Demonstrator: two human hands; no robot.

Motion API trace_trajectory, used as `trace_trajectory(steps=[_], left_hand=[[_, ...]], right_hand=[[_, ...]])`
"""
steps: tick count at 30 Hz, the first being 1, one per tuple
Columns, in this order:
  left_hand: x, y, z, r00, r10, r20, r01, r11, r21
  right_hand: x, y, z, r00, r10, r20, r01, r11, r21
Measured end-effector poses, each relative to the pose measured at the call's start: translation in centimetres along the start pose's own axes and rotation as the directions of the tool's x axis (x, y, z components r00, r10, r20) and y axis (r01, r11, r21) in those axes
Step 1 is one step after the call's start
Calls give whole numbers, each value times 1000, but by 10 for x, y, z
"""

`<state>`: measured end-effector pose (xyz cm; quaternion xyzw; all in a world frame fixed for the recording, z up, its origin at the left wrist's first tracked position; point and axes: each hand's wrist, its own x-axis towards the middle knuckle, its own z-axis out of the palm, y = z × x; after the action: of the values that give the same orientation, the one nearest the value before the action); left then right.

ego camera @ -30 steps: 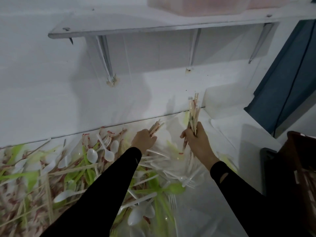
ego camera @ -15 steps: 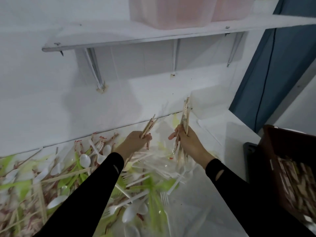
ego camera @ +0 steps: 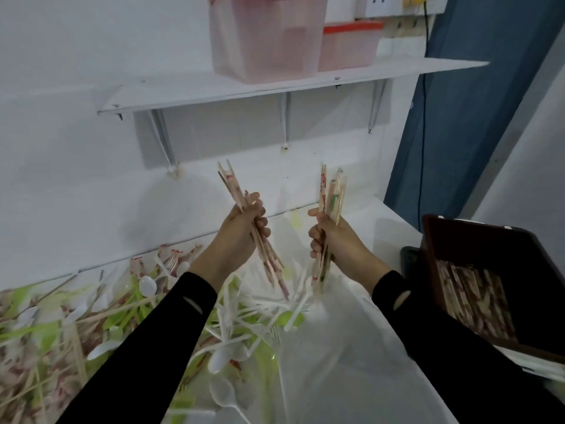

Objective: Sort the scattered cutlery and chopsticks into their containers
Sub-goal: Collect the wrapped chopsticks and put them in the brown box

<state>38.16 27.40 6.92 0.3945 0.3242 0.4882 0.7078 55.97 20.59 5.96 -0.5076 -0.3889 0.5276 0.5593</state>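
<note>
Above the cutlery pile point(ego camera: 137, 304), hands point(ego camera: 241, 228) point(ego camera: 333, 237) each clutch chopsticks point(ego camera: 233, 185) point(ego camera: 331, 194), brown crate point(ego camera: 489, 243) alongside.

Your scattered cutlery point(ego camera: 122, 316) lies on the table point(ego camera: 385, 221), left. The tray point(ego camera: 443, 240) stands at your right. A shelf point(ego camera: 214, 93) hangs above, behind.

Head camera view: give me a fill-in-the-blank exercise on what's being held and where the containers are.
1. The left grip and the right grip each hold a bundle of ____.
2. The brown crate stands on the person's ____ side.
3. The pink containers stand on a wall ____.
4. The scattered plastic spoons are ____ in colour.
Missing words: chopsticks; right; shelf; white.
</note>
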Motion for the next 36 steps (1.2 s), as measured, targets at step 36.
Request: trace_trajectory(steps=[36], left_hand=[[-9,-258,279,850,-516,101,-56,103,993]], right_hand=[[-77,39,-305,887,244,-393,-462,515,-722]])
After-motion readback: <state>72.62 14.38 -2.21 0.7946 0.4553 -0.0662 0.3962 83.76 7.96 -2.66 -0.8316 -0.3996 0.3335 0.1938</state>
